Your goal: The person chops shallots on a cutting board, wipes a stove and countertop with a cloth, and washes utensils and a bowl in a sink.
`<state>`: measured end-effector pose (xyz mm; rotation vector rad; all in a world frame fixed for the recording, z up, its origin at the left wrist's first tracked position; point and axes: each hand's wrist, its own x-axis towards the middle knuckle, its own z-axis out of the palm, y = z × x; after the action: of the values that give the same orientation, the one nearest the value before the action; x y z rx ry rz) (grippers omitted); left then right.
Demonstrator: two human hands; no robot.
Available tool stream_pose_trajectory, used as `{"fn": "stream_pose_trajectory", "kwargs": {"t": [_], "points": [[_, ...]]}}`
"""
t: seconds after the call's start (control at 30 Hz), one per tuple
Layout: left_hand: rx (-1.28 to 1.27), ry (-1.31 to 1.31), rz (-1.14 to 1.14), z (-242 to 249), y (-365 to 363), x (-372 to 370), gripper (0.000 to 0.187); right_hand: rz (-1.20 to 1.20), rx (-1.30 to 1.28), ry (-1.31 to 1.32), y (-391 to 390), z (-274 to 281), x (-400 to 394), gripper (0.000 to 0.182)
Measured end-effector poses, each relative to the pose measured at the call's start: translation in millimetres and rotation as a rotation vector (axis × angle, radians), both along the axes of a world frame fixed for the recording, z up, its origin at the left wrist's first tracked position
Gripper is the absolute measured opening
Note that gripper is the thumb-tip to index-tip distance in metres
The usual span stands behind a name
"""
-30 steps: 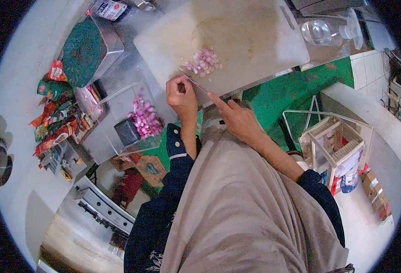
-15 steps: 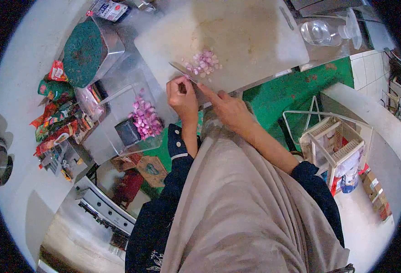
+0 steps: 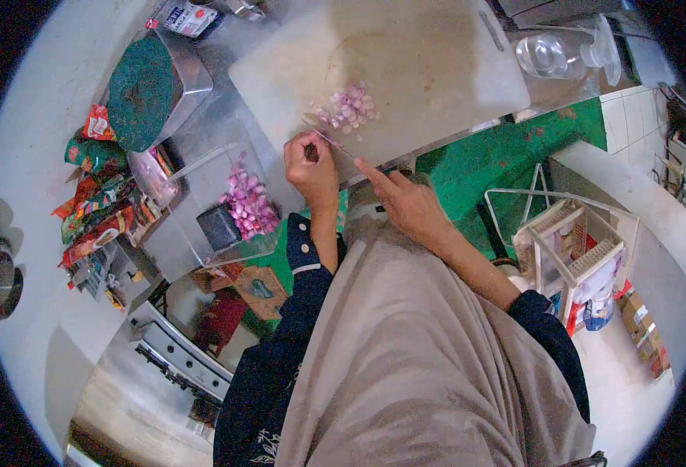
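Observation:
My left hand (image 3: 312,167) is at the near left edge of the white cutting board (image 3: 436,70), its fingers pinched near the knife blade; what they hold is too small to make out. My right hand (image 3: 409,201) is wrapped round the handle of the knife (image 3: 331,140), index finger stretched along it. The blade points up and left over the board's edge. Sliced pink shallots (image 3: 351,107) lie in a small pile just beyond the blade. Left of my hands, whole peeled shallots (image 3: 250,204) sit in a clear plastic container (image 3: 261,247) beside a small dark box (image 3: 218,226).
A metal container with a green top (image 3: 142,93) stands at the upper left, with colourful packets (image 3: 98,226) below it. A clear jar (image 3: 549,57) lies at the upper right. A beige rack (image 3: 572,241) is at the right, a stove (image 3: 180,350) at the lower left.
My right hand and the knife have moved down and slightly right, towards my body. The blade sits lower at the board's edge. My left hand has hardly moved.

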<state>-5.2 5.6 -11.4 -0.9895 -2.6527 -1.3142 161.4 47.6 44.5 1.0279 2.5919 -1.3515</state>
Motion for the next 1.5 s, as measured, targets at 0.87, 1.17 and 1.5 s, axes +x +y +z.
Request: {"fn": "stream_pose_trajectory", "kwargs": {"t": [0.87,1.17,1.5], "points": [[0.012,-0.106,0.001,1.1,-0.1,-0.3,0.008,-0.089,-0.166,0.043,0.5,-7.8,2.7,0.059],[-0.036,-0.099,-0.009,0.0,-8.8,-2.6,0.007,-0.116,-0.129,0.154,-9.5,-13.0,16.4,0.058],[-0.025,-0.149,0.022,9.3,-1.7,1.3,0.007,0.024,0.126,-0.106,-12.5,5.9,11.2,0.072]]}}
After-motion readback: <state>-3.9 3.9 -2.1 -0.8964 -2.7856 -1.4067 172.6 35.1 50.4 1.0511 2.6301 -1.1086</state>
